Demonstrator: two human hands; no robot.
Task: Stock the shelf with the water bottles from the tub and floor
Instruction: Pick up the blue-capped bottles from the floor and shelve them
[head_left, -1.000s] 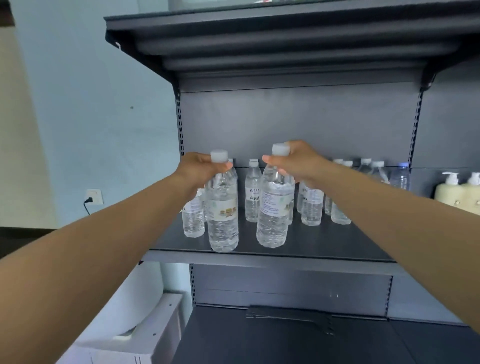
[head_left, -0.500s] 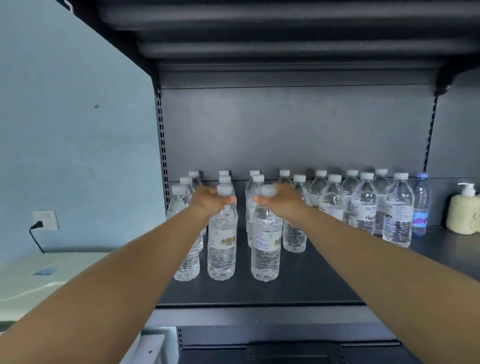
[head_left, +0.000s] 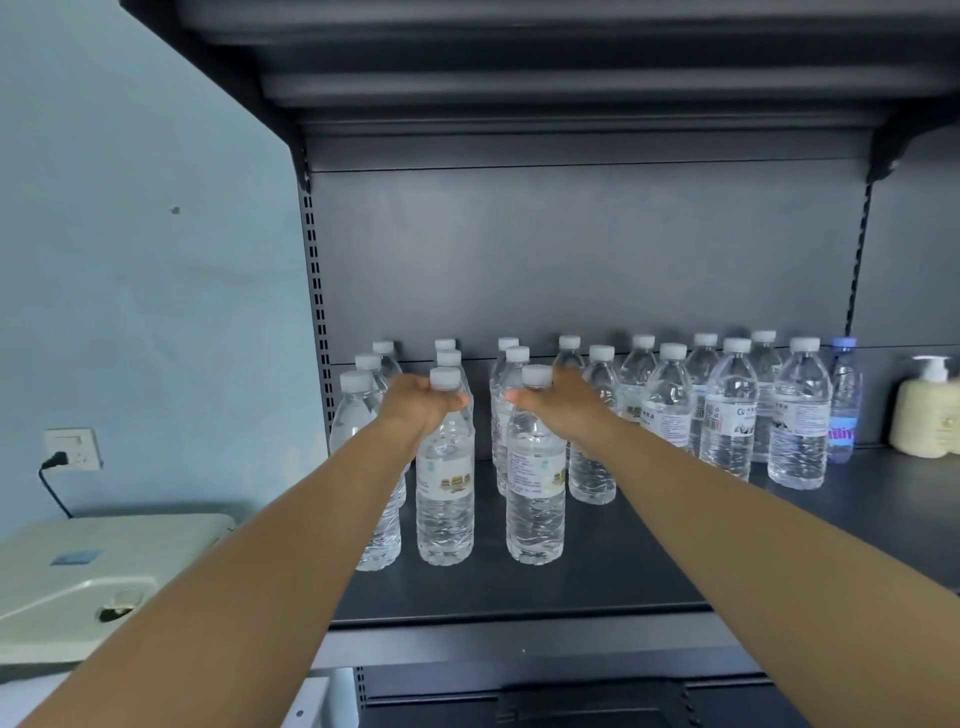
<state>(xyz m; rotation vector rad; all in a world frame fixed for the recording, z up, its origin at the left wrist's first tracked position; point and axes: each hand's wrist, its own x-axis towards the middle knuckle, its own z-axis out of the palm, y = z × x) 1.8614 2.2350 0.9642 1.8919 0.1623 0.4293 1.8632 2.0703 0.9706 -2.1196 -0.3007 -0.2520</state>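
Note:
Two clear water bottles with white caps stand upright near the front of the dark grey shelf (head_left: 597, 587). My left hand (head_left: 415, 405) grips the neck of the left bottle (head_left: 445, 499) just below its cap. My right hand (head_left: 561, 405) grips the neck of the right bottle (head_left: 535, 499) the same way. Both bottles rest on the shelf board. Behind and beside them stand several more water bottles (head_left: 727, 410) in rows toward the back panel.
A blue-capped bottle (head_left: 842, 400) and a cream pump dispenser (head_left: 930, 410) stand at the shelf's right end. A pale appliance (head_left: 93, 577) sits left of the shelf below a wall socket (head_left: 72, 448). The upper shelf overhangs above; bare shelf board lies front right.
Both bottles came down from above the front edge onto the shelf board and now stand there. My hands keep their hold on the necks. The view has risen and moved closer.

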